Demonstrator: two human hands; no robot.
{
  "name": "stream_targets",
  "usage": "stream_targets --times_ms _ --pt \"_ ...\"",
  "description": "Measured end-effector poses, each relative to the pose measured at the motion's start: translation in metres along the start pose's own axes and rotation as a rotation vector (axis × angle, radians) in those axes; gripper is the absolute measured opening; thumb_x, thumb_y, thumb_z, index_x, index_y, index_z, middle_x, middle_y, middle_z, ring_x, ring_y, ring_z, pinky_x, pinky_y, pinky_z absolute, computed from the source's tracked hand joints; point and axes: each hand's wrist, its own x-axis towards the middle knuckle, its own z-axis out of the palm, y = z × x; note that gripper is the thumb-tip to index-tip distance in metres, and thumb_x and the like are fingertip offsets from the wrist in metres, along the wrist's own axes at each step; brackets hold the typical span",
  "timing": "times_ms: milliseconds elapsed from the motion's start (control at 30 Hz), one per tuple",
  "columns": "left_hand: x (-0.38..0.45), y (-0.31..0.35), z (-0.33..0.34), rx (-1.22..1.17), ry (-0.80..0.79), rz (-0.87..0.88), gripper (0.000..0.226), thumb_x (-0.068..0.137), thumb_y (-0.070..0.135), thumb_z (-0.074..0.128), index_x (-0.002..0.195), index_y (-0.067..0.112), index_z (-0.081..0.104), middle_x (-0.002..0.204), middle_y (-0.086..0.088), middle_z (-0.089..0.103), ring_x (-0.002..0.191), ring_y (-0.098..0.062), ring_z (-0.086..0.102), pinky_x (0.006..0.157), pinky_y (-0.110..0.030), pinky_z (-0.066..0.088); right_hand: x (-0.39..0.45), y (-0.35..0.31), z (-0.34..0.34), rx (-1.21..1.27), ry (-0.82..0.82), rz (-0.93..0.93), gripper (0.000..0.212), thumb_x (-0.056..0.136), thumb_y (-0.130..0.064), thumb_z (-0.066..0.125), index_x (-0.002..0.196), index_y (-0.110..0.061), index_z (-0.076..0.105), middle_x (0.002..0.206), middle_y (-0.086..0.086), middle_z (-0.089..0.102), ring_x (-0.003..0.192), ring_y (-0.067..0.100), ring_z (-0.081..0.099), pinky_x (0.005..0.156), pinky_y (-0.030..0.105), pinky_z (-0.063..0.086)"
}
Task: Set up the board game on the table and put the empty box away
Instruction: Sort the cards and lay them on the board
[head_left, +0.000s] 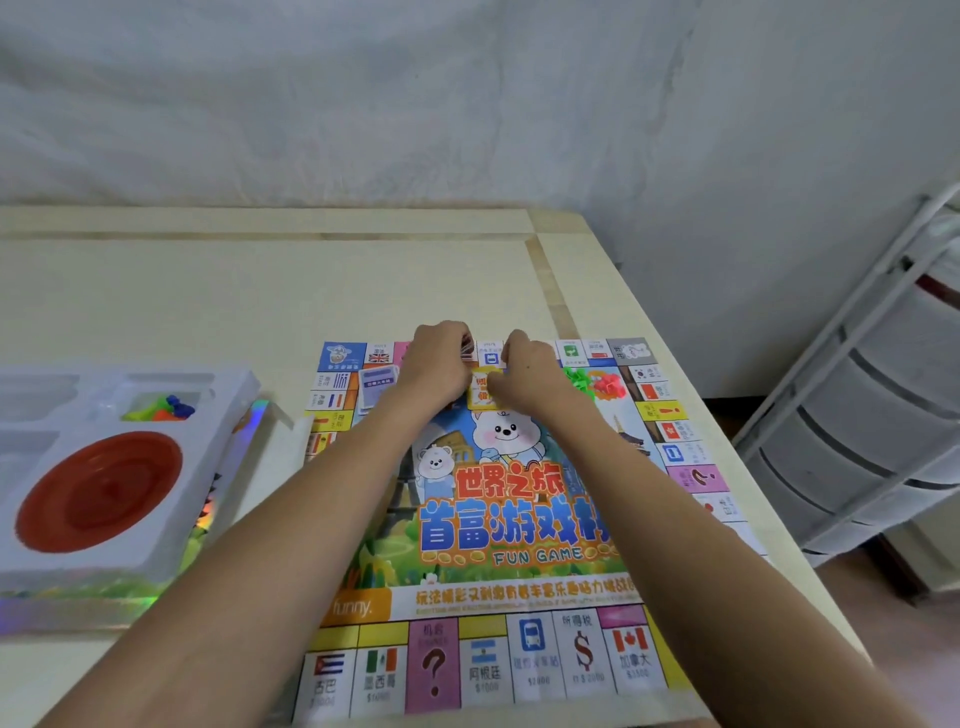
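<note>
looking down from the head cam, we've got the game board (498, 519) spread flat on the pale table (208, 291), the cartoon bear art and "fun game" lettering facing us, flag squares along the near edge. both our arms reach across it to the far side. our left hand (441, 358) is curled around a small stack of cards (467, 345), edges peeking out by the fingers. our right hand (530, 371) is curled too, thumb and fingers pinching down at a yellow card (483, 387) lying on the board between the two hands; we can't tell for sure if it's actually gripping it or just touching it.

a blue card deck (378, 387) sits on the board just left of the left wrist. right of the right hand there's a little heap of green houses (579, 379) and red houses (608, 387).

off to the left, well apart from the board, the white plastic tray (218, 415) rests on the shiny holographic box (78, 603). it holds a red round dish (98, 491) and a compartment of coloured pawns (161, 408). a white drawer rack (857, 415) stands right of the table.
</note>
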Motion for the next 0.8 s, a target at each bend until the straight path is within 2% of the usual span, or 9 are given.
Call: stream_targets --times_ms 133,233,300,400,500,567,633,700,800 --pt "-0.002 0.005 -0.022 -0.257 0.108 0.03 0.018 0.081 0.01 0.069 0.098 0.01 0.064 0.082 -0.002 0.058 0.075 -0.017 0.056 0.063 -0.026 0.039 0.002 -0.001 0.006 -0.043 0.045 -0.065 0.004 0.087 -0.009 0.053 0.088 -0.012 0.05 0.1 0.017 0.06 0.075 0.024 0.051 0.055 0.027 0.034" --pt "-0.009 0.011 -0.055 -0.828 0.151 -0.232 0.013 0.089 0.019 0.058 0.101 0.016 0.059 0.084 0.002 0.055 0.066 -0.01 0.048 0.054 -0.02 0.037 0.003 -0.004 0.008 -0.093 0.059 -0.068 0.01 0.088 -0.006 0.051 0.08 -0.01 0.056 0.097 0.019 0.065 0.068 0.023 0.053 0.054 0.024 0.036" --pt "-0.019 0.004 -0.075 -1.284 0.041 -0.403 0.016 0.091 0.019 0.047 0.103 0.013 0.055 0.082 -0.003 0.049 0.061 -0.012 0.039 0.05 -0.021 0.031 -0.004 -0.008 0.0 -0.008 0.165 -0.068 0.018 0.086 0.0 0.049 0.088 -0.004 0.066 0.095 0.017 0.066 0.069 0.023 0.055 0.057 0.025 0.039" --pt "-0.043 -0.012 -0.085 -1.642 -0.025 -0.429 0.025 0.093 0.008 0.037 0.109 0.006 0.056 0.084 -0.011 0.058 0.067 -0.017 0.051 0.059 -0.026 0.041 -0.031 -0.017 -0.02 0.288 0.381 -0.098 0.022 0.088 0.0 0.047 0.097 -0.005 0.067 0.079 0.01 0.065 0.057 0.014 0.051 0.051 0.02 0.04" --pt "-0.071 -0.02 -0.072 -1.61 -0.043 -0.322 0.026 0.099 0.001 0.038 0.118 0.003 0.056 0.1 -0.019 0.073 0.098 -0.028 0.069 0.083 -0.035 0.055 -0.068 -0.024 -0.023 0.572 0.239 -0.125 0.011 0.092 -0.022 0.058 0.098 -0.018 0.066 0.067 -0.002 0.058 0.052 0.008 0.046 0.051 0.017 0.04" --pt "-0.086 -0.018 -0.058 -1.517 -0.08 -0.274 0.029 0.099 0.003 0.046 0.126 0.0 0.056 0.12 -0.023 0.067 0.114 -0.033 0.064 0.094 -0.043 0.053 -0.09 -0.024 -0.017 0.681 0.044 -0.097 0.024 0.086 -0.044 0.067 0.097 -0.023 0.064 0.071 -0.001 0.058 0.059 0.011 0.051 0.058 0.027 0.045" --pt "-0.102 -0.014 -0.048 -1.478 -0.102 -0.286 0.031 0.091 0.005 0.061 0.122 0.006 0.062 0.123 -0.024 0.065 0.117 -0.038 0.061 0.101 -0.05 0.048 -0.106 -0.023 -0.006 0.688 -0.012 -0.08 0.039 0.079 -0.054 0.073 0.092 -0.017 0.063 0.071 0.002 0.06 0.061 0.012 0.055 0.06 0.03 0.047" --pt "-0.113 -0.01 -0.043 -1.468 -0.121 -0.305 0.027 0.087 0.006 0.066 0.113 0.011 0.066 0.118 -0.02 0.068 0.115 -0.037 0.063 0.101 -0.052 0.047 -0.115 -0.02 0.002 0.708 0.034 -0.084 0.046 0.078 -0.05 0.076 0.083 -0.007 0.062 0.065 0.005 0.056 0.057 0.013 0.051 0.058 0.03 0.045" --pt "-0.125 -0.01 -0.041 -1.506 -0.187 -0.25 0.026 0.095 -0.006 0.048 0.115 0.004 0.061 0.115 -0.022 0.069 0.107 -0.032 0.068 0.088 -0.038 0.057 -0.122 -0.014 0.004 0.779 0.069 -0.042 0.054 0.081 -0.045 0.076 0.078 0.005 0.058 0.063 0.012 0.051 0.055 0.016 0.044 0.055 0.032 0.04"
